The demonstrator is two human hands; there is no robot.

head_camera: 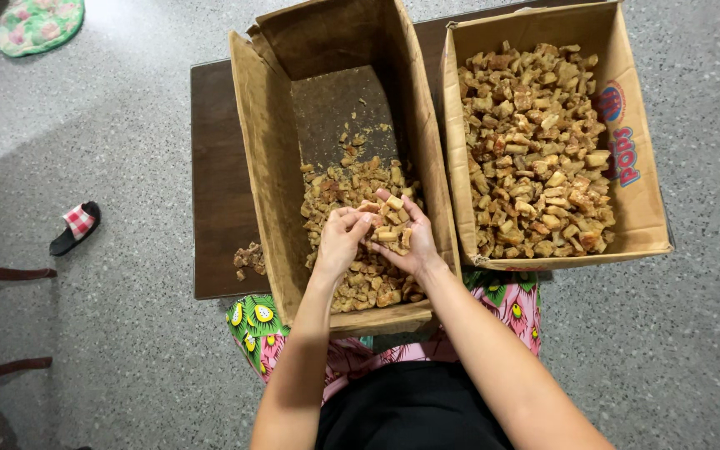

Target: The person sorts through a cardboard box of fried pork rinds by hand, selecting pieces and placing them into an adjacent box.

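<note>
Hands meet over the left box [264,167]: right hand [406,237] cups brown chunks [389,227], left hand [339,242] pinches one; picking singly likely avoids spills.

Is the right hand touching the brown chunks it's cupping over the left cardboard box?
Touching: the head view shows brown chunks resting in the right hand.

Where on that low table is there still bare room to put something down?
The dark table is bare along its left strip, between its edge and the left cardboard box, apart from a small pile of chunks. The far floor of that box is nearly bare. The right cardboard box is crowded; both hands fill the near end.
</note>
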